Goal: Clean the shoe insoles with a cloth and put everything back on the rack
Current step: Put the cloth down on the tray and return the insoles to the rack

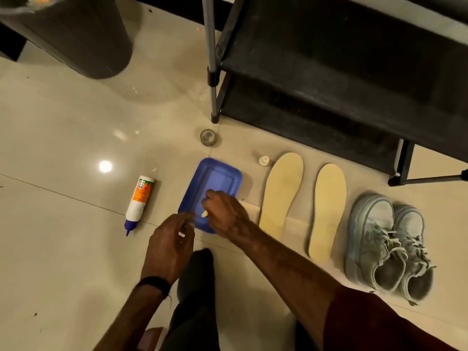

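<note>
Glossy cream floor tiles (63, 117) mirror a ceiling light at nine o'clock. Over the blue plastic tray (215, 174) at centre, the right hand (225, 211) pinches a small pale cloth (204, 213); the left hand (169, 247) hovers just beside it, fingers loosely spread, holding nothing. Two yellow insoles (281, 193) lie at three o'clock on a pale sheet, with grey sneakers (387, 247) beyond them. A black shoe rack (342, 72) stands at one o'clock, a dark bin (76, 39) at eleven. A cleaner bottle (139, 201) lies at nine, and its cap (264, 160) sits near the tray.
</note>
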